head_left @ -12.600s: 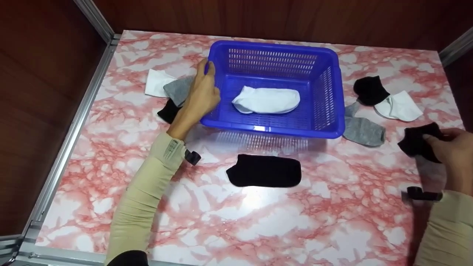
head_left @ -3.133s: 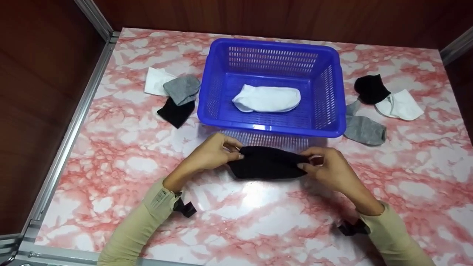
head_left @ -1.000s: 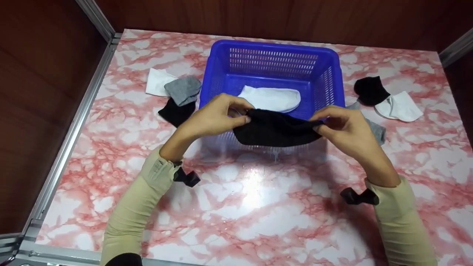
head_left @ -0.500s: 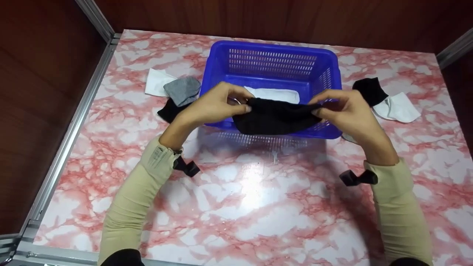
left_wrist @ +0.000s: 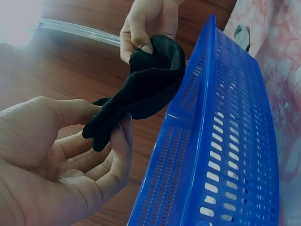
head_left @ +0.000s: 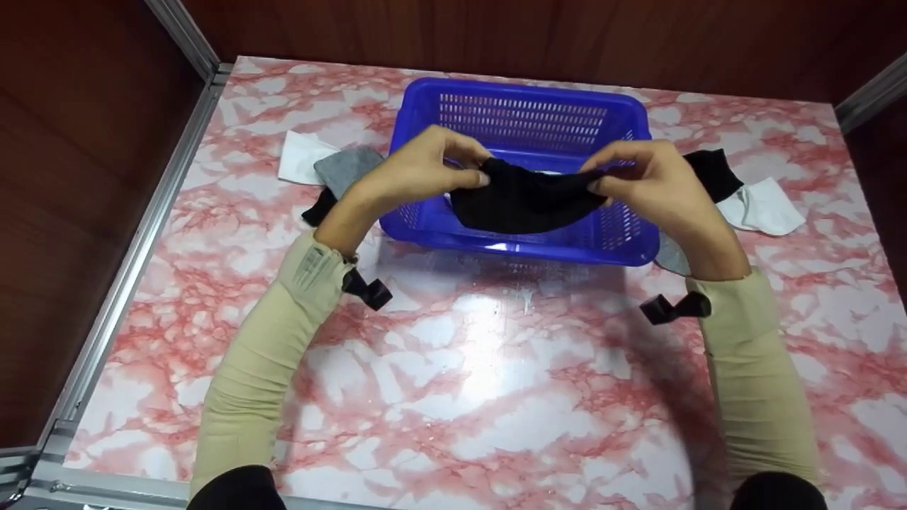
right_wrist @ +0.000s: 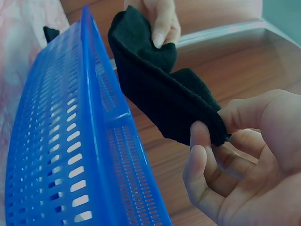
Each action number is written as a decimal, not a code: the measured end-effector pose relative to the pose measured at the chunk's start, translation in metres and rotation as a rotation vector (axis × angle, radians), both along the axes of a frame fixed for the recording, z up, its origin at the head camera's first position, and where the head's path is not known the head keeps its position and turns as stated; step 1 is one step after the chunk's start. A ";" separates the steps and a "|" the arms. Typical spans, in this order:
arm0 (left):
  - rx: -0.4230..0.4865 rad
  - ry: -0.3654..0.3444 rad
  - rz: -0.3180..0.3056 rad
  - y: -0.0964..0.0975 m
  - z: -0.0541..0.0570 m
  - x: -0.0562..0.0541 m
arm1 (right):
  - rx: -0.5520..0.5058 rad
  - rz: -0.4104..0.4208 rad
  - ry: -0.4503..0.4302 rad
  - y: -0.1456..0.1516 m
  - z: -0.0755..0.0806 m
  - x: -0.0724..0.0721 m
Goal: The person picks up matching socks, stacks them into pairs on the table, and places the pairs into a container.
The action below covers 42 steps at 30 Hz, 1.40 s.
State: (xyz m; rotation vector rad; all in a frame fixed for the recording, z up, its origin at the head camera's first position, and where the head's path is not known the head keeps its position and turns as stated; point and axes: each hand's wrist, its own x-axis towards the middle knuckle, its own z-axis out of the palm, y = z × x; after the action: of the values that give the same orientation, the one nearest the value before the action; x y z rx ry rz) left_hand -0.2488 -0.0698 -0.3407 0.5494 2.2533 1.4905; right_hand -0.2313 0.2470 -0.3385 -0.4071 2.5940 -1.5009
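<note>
A pair of black ankle socks (head_left: 528,202), laid one over the other, hangs level between both hands above the blue basket (head_left: 521,248). My left hand (head_left: 421,166) pinches one end between thumb and fingers. The opposite end is pinched by my right hand (head_left: 655,184). Both wrist views show the black socks (left_wrist: 148,89) sagging and folded in the middle, close above the basket's rim (right_wrist: 87,61). Inside the basket, the white sock is almost wholly hidden behind the black ones.
To the left of the basket lie a white sock (head_left: 301,157), a grey sock (head_left: 347,168) and a black sock (head_left: 320,209), overlapping. On its right are a black sock (head_left: 716,177), a white sock (head_left: 769,207) and a grey sock (head_left: 672,256), partly covered by my right arm.
The black socks were gathered in front of the basket, lifted by both hands, and carried forward over its front rim. They now cover most of the white sock from the head view.
</note>
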 end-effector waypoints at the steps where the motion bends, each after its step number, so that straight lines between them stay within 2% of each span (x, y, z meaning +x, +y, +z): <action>1: -0.005 -0.003 0.001 0.001 0.001 -0.002 | 0.004 -0.001 0.000 0.000 0.000 -0.002; 6: -0.012 0.006 0.001 0.003 0.003 -0.010 | 0.020 0.010 0.001 -0.001 0.003 -0.011; 11: -0.003 0.006 0.000 0.005 0.005 -0.017 | -0.012 0.016 -0.010 0.000 0.003 -0.021; 17: -0.039 -0.002 0.012 0.002 0.001 -0.028 | -0.065 -0.013 -0.051 0.000 0.001 -0.036; 20: -0.080 -0.028 -0.019 0.000 0.000 -0.035 | -0.089 -0.015 -0.063 -0.002 0.001 -0.043; 25: -0.161 -0.071 -0.092 -0.003 0.002 -0.049 | -0.052 0.023 -0.087 -0.008 0.002 -0.052; 31: -0.191 -0.110 -0.155 0.000 0.003 -0.065 | -0.014 0.047 -0.120 -0.015 0.002 -0.060; 36: -0.219 -0.128 -0.204 0.006 0.002 -0.077 | -0.028 0.036 -0.164 -0.013 -0.001 -0.069; 42: -0.243 -0.113 -0.272 0.012 -0.006 -0.090 | -0.030 0.031 -0.204 -0.010 -0.007 -0.081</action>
State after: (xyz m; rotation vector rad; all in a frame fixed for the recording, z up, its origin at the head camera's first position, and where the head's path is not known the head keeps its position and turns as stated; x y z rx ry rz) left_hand -0.3393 -0.0577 -0.3464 0.6481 2.1323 1.0713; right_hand -0.3123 0.2368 -0.3459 -0.2794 2.4009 -1.4881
